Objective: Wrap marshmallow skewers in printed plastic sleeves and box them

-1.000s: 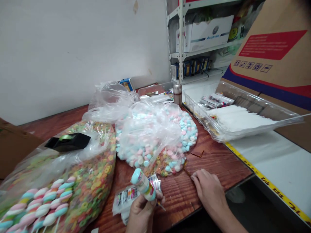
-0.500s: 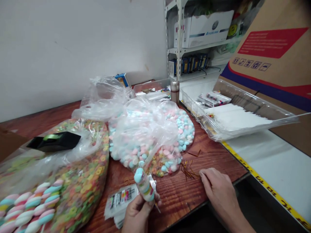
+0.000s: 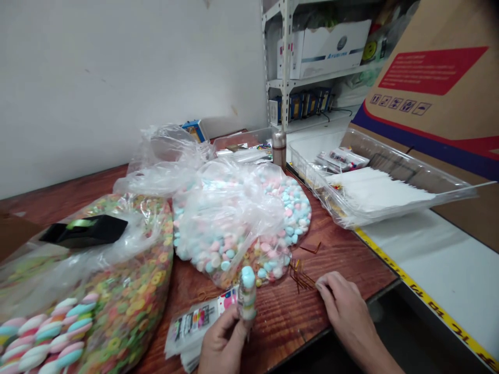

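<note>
One wrapped candy [image 3: 248, 293] stands upright at near center, pinched in the left hand [image 3: 224, 337], fingers closed; the right hand [image 3: 345, 311], fingers curled, rests beside several gold ties [image 3: 300, 276], its grip unclear. One tape dispenser [image 3: 88, 232] sits left.

White carton [image 3: 331, 50] shows "Ayu…", brown cardboard [image 3: 448, 110] handling symbols [image 3: 401, 104].

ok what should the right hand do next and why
Probably pinch one of the gold ties with the right hand: it rests by their near ends, while the left hand has the candy stick in its grip.
</note>
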A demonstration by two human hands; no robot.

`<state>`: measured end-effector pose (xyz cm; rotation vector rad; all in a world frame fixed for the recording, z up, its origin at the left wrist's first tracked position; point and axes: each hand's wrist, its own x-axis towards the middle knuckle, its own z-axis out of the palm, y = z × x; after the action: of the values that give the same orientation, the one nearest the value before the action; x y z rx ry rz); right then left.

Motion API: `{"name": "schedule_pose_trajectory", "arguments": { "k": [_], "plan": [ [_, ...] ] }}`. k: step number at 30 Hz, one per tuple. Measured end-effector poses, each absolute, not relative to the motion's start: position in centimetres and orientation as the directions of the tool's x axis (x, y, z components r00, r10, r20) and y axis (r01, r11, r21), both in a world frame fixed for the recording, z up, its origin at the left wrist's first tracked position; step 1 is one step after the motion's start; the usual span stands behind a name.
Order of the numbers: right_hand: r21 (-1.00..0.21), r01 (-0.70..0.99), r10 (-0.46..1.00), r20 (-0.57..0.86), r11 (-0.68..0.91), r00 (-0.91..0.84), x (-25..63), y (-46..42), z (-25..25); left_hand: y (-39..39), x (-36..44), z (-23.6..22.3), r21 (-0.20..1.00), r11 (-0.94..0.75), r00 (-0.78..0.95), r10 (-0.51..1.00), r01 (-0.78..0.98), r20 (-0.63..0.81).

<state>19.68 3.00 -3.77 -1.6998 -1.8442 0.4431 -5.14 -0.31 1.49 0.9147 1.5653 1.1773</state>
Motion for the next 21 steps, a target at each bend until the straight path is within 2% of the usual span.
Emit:
{"name": "schedule_pose_trajectory", "arguments": {
  "k": [4,7,9,12,14,16,21],
  "plan": [
    [-0.673,0.729,0.978,0.209,0.124,0.026,19.9,2.7,-3.7,0.4,-4.4,2.8,0.968,0.103,-0.236,0.971,0.229,-0.048],
    [-0.758,0.647,0.973,0.203,0.084,0.112,19.5,2.0,-2.5,1.2,-3.7,3.4,0.903,-0.045,-0.147,0.982,0.427,0.119],
    [-0.870,0.489,0.981,0.142,0.062,0.129,18.6,1.4,-1.2,1.7,-3.3,3.3,0.812,-0.169,-0.039,0.973,0.559,0.229],
    [-0.985,0.169,0.999,0.029,0.035,-0.036,16.5,0.7,0.7,2.3,-2.6,2.8,0.645,-0.300,0.095,0.938,0.703,0.332],
    [-0.999,0.031,0.988,-0.032,-0.027,-0.149,15.0,0.6,1.3,2.5,-2.2,2.2,0.547,-0.356,0.153,0.912,0.757,0.381],
    [-0.994,-0.033,0.973,-0.096,-0.105,-0.210,13.8,0.8,1.1,2.6,-1.9,1.6,0.476,-0.403,0.194,0.882,0.782,0.429],
    [-0.963,-0.140,0.954,-0.197,-0.232,-0.226,12.6,1.6,-0.6,2.2,-1.5,1.1,0.502,-0.387,0.115,0.864,0.774,0.490]
  ]
}}
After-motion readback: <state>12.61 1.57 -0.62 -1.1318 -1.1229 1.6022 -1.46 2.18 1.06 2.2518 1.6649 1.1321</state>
